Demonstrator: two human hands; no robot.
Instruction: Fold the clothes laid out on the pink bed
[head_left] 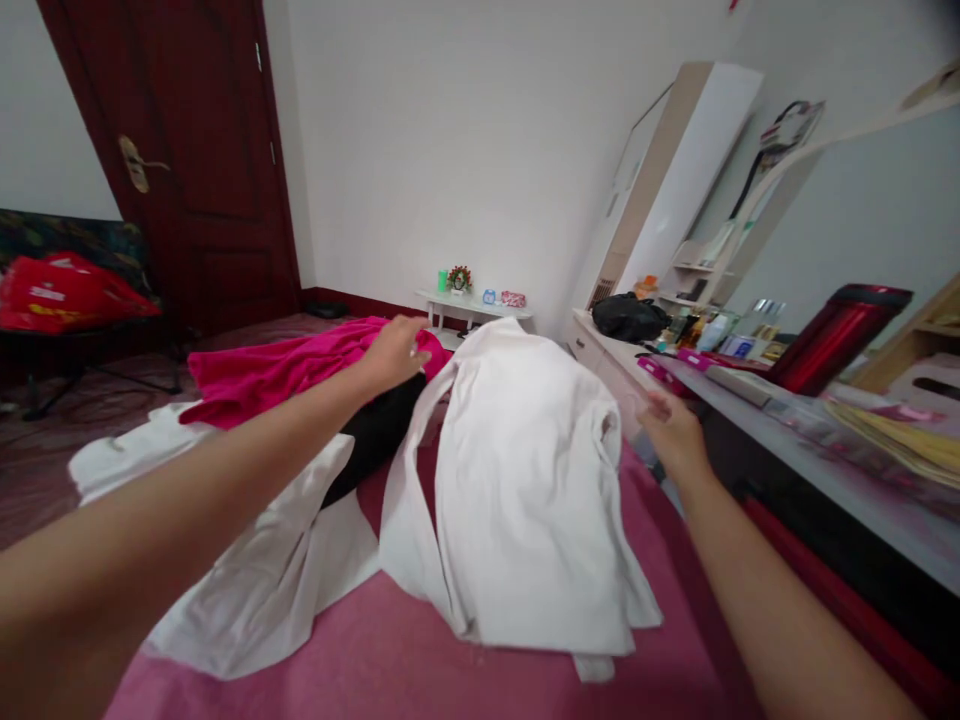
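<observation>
A white long-sleeved garment [525, 480] lies spread on the pink bed cover [390, 655], its sleeves along its sides. My left hand [396, 352] is raised over the far left side of it, near a bright pink garment [292, 375]. Its fingers are apart and nothing shows in them. To the right of the white garment, my right hand [671, 430] hovers apart from its edge, fingers loosely spread and somewhat blurred. Another white garment [247, 590] lies rumpled under my left forearm, beside a black cloth [382, 430].
A dressing table [600, 350] along the right carries a black bag [630, 318], bottles and a red tumbler [840, 340]. A low white shelf [472, 303] stands against the far wall. At left are a dark red door [180, 150] and a red bag [71, 290] on a chair.
</observation>
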